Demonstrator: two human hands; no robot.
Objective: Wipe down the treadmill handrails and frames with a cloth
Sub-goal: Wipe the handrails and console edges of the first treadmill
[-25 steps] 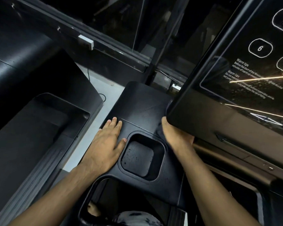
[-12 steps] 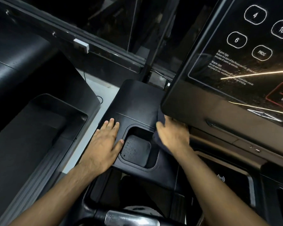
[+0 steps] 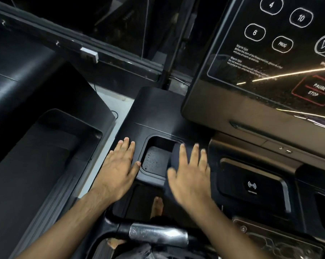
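Your left grip (image 3: 118, 165) lies flat and wide on the black side frame (image 3: 158, 113) of the treadmill, at 9 o'clock of the cup recess (image 3: 156, 159). Its fingers are straight and hold nothing, and it looks placed there to brace your lean while the other arm works. Your right grip (image 3: 189, 176) is at 3 o'clock of the recess, fingers spread and straight, blurred by motion. It presses down on the dark cloth (image 3: 175, 154), which shows only as a rounded dark edge at the recess rim. A flat palm, I judge, spreads the cloth over more surface than a pinch would. The cloth therefore sits under that palm, on the ledge between the recess and the charging pad (image 3: 251, 186). The display (image 3: 270, 71) overhangs at 1 o'clock, which probably makes the strip beneath it awkward to reach. The metal handrail (image 3: 158, 234) lies at 6 o'clock, and I cannot tell whether it has been wiped.
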